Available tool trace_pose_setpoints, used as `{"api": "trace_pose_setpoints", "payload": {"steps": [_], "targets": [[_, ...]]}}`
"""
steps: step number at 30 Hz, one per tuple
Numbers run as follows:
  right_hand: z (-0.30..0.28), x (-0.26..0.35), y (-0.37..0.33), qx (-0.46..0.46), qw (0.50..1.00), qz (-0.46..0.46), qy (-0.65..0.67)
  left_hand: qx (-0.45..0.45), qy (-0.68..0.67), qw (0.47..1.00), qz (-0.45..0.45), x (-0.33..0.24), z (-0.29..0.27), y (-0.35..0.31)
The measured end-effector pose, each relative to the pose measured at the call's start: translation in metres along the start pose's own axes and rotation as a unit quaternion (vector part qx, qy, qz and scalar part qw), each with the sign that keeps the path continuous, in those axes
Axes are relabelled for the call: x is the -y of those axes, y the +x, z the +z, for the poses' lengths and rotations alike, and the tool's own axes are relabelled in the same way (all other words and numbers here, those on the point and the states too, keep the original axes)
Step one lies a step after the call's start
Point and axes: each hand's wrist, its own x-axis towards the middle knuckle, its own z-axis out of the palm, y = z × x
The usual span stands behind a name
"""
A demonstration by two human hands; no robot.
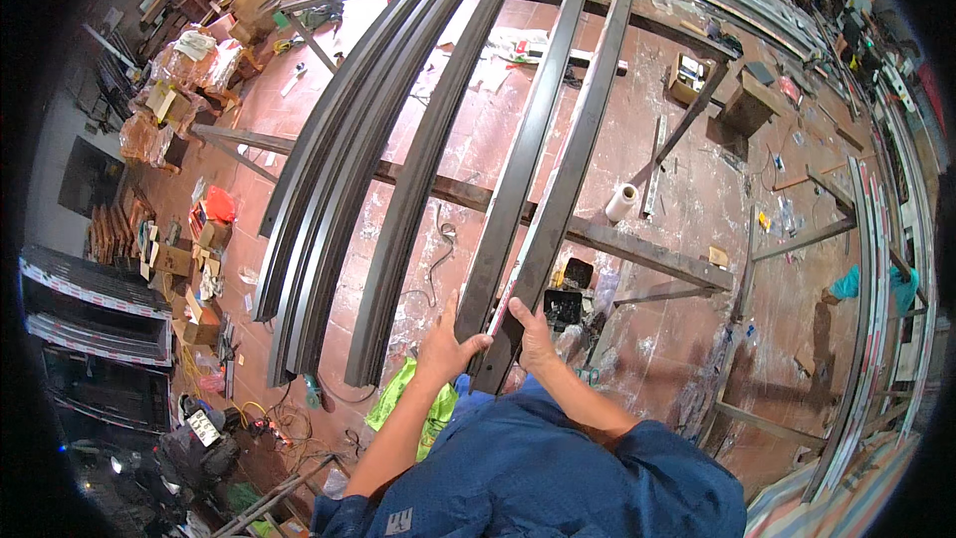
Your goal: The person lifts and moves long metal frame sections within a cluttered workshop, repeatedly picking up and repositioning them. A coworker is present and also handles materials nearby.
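Dark bars (521, 164), littered tile floor (609, 144)

White roll (622, 202) — brown cardboard box (749, 110) on reddish floor (289, 112).

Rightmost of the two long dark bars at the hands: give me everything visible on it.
The bar is long, straight-sided and dark grey, metal by its look, with a flat, scuffed top and a red-and-white strip along its left side. It lies lengthwise away from the person, over a crossbeam, beside a similar bar. The right hand holds it near its close end, thumb on top. The left hand is at the similar bar. The underside is hidden.
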Motion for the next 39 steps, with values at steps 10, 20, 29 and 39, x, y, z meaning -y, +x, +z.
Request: {"api": "trace_pose_setpoints", "payload": {"steps": [10,20,29,39], "targets": [[-0.02,0.015,0.012,0.065,0.976,-0.034,-0.206,0.027,-0.078,0.997,0.013,-0.007,-0.004,-0.004],[-0.007,0.02,0.003,0.053,0.983,-0.017,-0.177,0.068,0.011,0.997,0.027,0.011,-0.009,-0.018],[-0.022,0.026,0.01,0.062,0.985,0.015,-0.159,-0.236,0.108,0.966,-0.018,0.074,-0.1,-0.004],[-0.034,0.017,0.017,0.061,0.983,-0.008,-0.172,-0.168,0.273,0.943,-0.086,0.088,-0.075,-0.017]]}}
